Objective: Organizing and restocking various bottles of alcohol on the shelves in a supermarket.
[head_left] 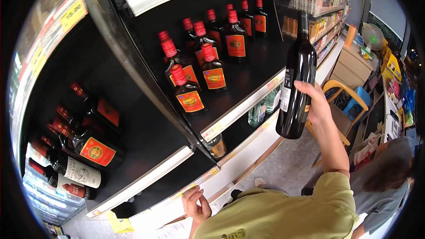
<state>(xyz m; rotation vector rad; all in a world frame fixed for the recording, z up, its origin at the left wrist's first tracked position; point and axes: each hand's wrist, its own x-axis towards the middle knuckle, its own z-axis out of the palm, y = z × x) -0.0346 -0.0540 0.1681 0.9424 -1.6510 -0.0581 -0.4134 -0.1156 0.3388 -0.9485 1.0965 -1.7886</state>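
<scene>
My right hand point(313, 101) is closed around a dark glass wine bottle point(296, 79), held upright and slightly tilted in front of the shelf's right end; a white back label faces the thumb. Low before the shelf edge, my left hand point(196, 204) has its fingers curled and holds nothing that I can see. Several small dark bottles with red caps and orange labels point(190, 102) stand on the black shelf point(255, 63). In the left bay are larger dark bottles with orange labels point(98, 151) and a wine bottle with a white label point(83, 172).
A metal upright point(132, 63) divides the bays. White price rails point(245, 106) edge the shelves, with clear bottles point(257, 114) below. At right are cigarette racks point(327, 6), a wooden chair point(345, 89), a fan point(372, 36) and another person in grey point(382, 179).
</scene>
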